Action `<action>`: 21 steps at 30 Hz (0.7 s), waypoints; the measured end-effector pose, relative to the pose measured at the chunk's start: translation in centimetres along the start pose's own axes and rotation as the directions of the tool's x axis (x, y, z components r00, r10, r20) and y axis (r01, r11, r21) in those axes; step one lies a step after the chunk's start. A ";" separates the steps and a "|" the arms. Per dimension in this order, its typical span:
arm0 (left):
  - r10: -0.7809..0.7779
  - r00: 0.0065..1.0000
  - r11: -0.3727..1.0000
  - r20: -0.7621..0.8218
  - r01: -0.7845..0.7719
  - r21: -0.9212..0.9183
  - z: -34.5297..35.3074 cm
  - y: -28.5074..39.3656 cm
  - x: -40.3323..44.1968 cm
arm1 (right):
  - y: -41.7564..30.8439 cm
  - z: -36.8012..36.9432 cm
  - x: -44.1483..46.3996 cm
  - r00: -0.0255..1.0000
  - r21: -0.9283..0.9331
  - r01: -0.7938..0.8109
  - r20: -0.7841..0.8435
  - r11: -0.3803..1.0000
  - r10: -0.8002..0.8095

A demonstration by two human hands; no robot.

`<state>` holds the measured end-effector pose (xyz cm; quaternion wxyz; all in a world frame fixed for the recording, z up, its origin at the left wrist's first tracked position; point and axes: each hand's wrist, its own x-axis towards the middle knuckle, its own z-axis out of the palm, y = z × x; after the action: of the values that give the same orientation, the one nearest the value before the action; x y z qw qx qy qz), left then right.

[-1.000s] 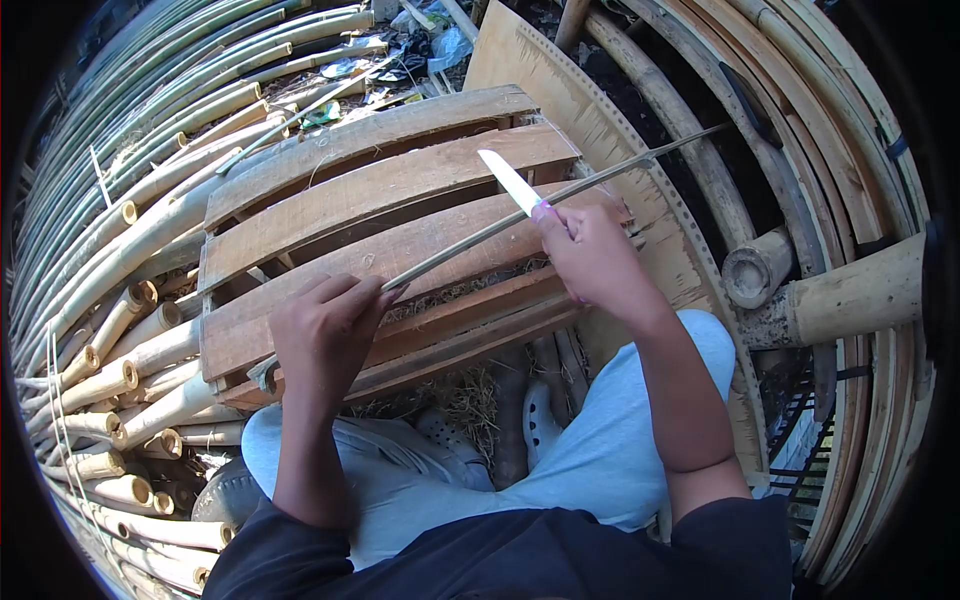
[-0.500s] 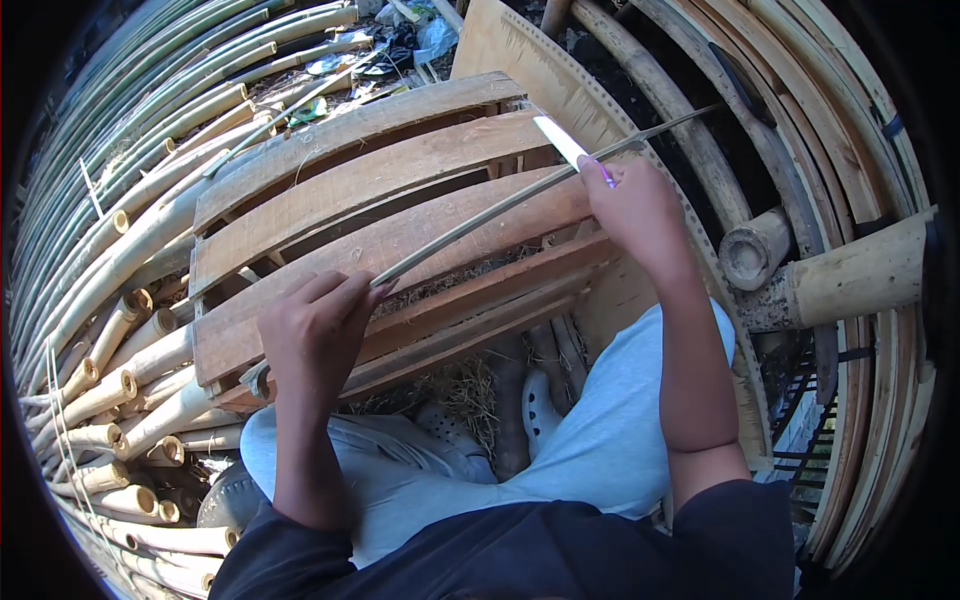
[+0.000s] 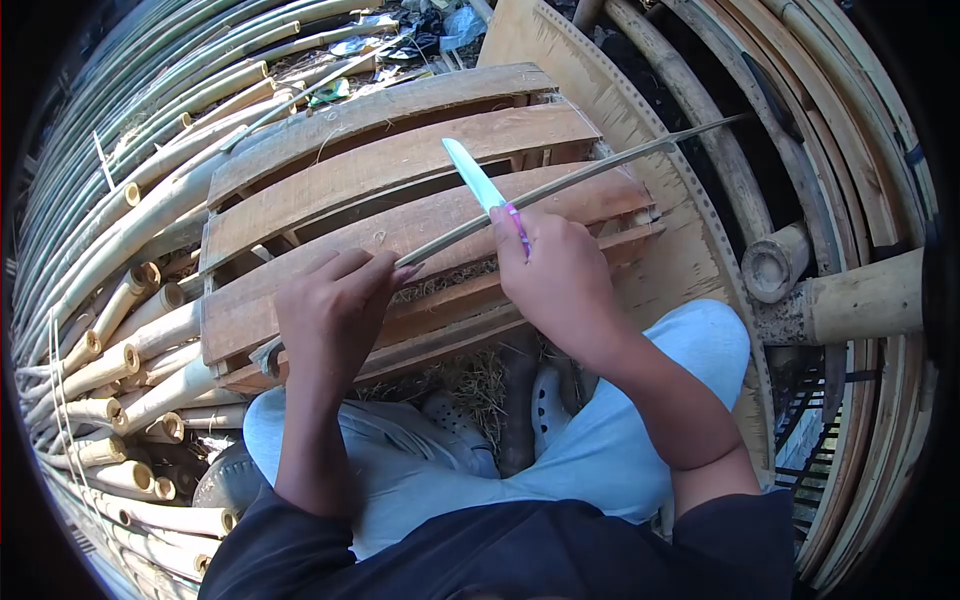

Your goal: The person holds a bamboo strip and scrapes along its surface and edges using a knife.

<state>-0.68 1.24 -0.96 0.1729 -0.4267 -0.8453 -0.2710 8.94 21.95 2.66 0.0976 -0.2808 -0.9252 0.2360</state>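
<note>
My left hand [image 3: 335, 305] is closed around the lower end of a long thin bamboo strip [image 3: 590, 172], which slants up to the right across a slatted wooden bench. In my right hand [image 3: 562, 275] is a knife [image 3: 476, 178] with a pale blade and a purple-and-white handle. Its blade crosses over the strip and points up and left, a short way from my left hand. The fingers of my right hand are wrapped round the handle, close against the strip. Below both hands lies the wooden bench [image 3: 400, 155].
Stacked bamboo poles [image 3: 130, 290] fill the left side. To the right stand a curved plywood sheet [image 3: 690, 235], a thick bamboo post [image 3: 865, 300] and long wooden slats [image 3: 860, 130]. Plastic litter [image 3: 460, 25] lies at the back. My knees are under the bench's near edge.
My right hand has drawn the knife down and left along the strip, nearer my left hand. My left hand still grips the strip's lower end. The view has shifted slightly.
</note>
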 end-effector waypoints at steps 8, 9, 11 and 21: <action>-0.007 1.000 1.000 0.008 0.007 0.009 -0.3 0.2 0.0 | 4.3 -3.7 3.2 0.959 -0.222 -0.190 -0.249 0.956 0.132; -0.002 1.000 1.000 0.013 0.002 0.018 -0.3 0.2 0.1 | 3.4 -2.5 2.3 0.959 -0.223 -0.190 -0.249 0.956 0.133; -0.004 1.000 1.000 0.010 0.004 0.006 -0.1 0.1 0.1 | 0.7 -0.3 0.7 0.995 -0.142 -0.041 -0.095 0.989 0.027; -0.009 1.000 1.000 -0.004 0.009 0.006 -0.2 0.2 0.2 | 3.8 -2.6 2.4 0.976 -0.197 -0.117 -0.205 0.974 0.075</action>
<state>-0.56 1.35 -0.67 0.1748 -0.4220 -0.8476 -0.2702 9.59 27.11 3.19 0.1467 -0.3559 -0.9159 0.1138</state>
